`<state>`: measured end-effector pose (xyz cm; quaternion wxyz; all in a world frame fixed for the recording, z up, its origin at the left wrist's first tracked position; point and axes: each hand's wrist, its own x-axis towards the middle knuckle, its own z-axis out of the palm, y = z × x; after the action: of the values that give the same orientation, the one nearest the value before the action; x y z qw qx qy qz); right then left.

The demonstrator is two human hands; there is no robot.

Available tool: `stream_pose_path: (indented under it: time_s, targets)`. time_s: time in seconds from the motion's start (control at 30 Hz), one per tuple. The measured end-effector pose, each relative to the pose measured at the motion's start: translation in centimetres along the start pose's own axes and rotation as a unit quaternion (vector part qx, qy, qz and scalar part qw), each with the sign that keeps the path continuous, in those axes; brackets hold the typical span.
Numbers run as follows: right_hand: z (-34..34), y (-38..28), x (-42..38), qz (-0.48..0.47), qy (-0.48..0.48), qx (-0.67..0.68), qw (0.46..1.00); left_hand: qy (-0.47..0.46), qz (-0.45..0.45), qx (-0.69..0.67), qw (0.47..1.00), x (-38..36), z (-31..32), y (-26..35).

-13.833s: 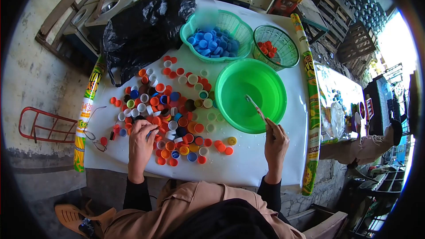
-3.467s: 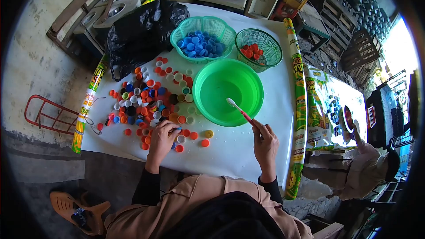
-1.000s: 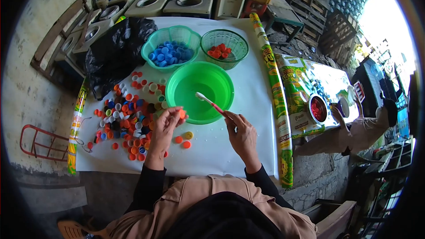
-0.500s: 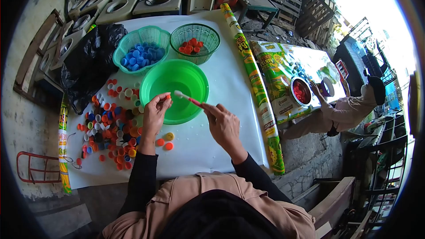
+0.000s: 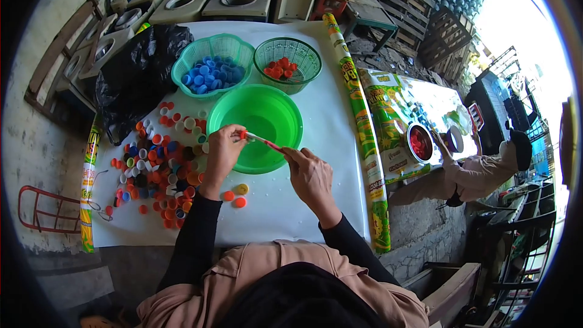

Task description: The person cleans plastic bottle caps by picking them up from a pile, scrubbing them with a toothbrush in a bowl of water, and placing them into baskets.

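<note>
While half a second back apart from the cap, now brought right against it: toothbrush head. From left to right: loose pile of mixed bottle caps (image 5: 159, 167) on white table cover (image 5: 291, 206); left hand (image 5: 223, 150), fingers pinched shut around 1 red cap (image 5: 242, 135), raised over near rim of green basin (image 5: 262, 126); toothbrush (image 5: 261, 140), head touching that cap; right hand (image 5: 311, 177), closed around the brush handle. Behind basin, blue caps in teal basket (image 5: 212, 71), red caps in green mesh basket (image 5: 287, 64). Far right, another person's sleeve (image 5: 473, 177) at a second table.
</note>
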<state>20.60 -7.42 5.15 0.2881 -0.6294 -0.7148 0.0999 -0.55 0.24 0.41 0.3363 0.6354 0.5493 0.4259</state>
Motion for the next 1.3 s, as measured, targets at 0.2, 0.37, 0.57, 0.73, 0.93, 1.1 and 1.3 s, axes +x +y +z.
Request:
stream_pose_path:
  time_s: [0.2, 0.37, 0.57, 0.73, 0.93, 1.1, 1.3]
  targets:
    - [-0.3, 0.7, 0.4, -0.014, 0.02, -0.009, 1.0, 0.0, 0.022, 0.016, 1.0, 0.0, -0.1, -0.1]
    - [1.3, 2.2, 1.9, -0.019, 0.035, -0.07, 0.997, 0.002, 0.051, 0.088, 0.995, 0.0, 0.1, -0.4]
    - [-0.3, 0.7, 1.6, -0.003, -0.028, 0.016, 0.999, -0.012, 0.047, 0.088, 0.995, 0.6, 0.5, -1.4]
    - [-0.5, 0.6, 0.8, -0.007, -0.023, 0.057, 0.998, -0.014, 0.038, 0.053, 0.998, 0.8, 0.4, -1.1]
    - [-0.7, 1.4, 1.0, -0.007, -0.02, 0.04, 0.999, -0.052, 0.035, 0.105, 0.993, 1.0, -0.2, 0.6]
    - [-0.4, 1.7, 0.8, 0.0, 0.023, 0.049, 0.999, -0.048, 0.044, 0.126, 0.99, 1.3, 0.1, 0.7]
    - [-1.0, 2.4, 0.7, 0.003, 0.013, 0.019, 1.0, -0.042, 0.073, 0.072, 0.994, 1.6, 0.5, 0.6]
